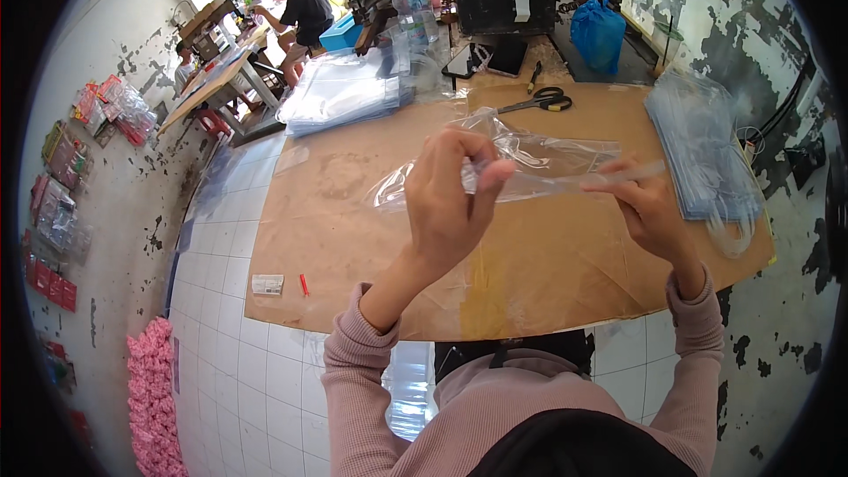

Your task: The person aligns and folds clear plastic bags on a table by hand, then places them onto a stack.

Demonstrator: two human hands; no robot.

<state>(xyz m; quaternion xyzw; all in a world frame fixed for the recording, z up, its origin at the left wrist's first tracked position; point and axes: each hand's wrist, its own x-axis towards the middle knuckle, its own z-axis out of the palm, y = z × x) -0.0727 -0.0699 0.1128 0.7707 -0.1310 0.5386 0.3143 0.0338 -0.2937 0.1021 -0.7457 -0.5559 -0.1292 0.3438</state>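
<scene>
Both hands are raised over the brown cardboard-covered table (353,256). A narrow clear plastic strip (548,184) runs between them. The fingers of my left hand (446,199) are curled and closed around its left end. My right hand (649,216) pinches the strip farther right, and a short end sticks out past the fingers. Just behind the hands a crumpled clear plastic bag (565,152) lies on the cardboard; whether the strip is joined to it I cannot tell. Black-handled scissors (539,101) lie beyond the bag.
A stack of clear plastic sheets (340,93) sits at the far left, and clear bags with looped handles (707,150) are piled at the right. Water bottles (413,9), phones (508,58) and a blue plastic bag (598,35) stand behind. Another person (305,9) sits far left.
</scene>
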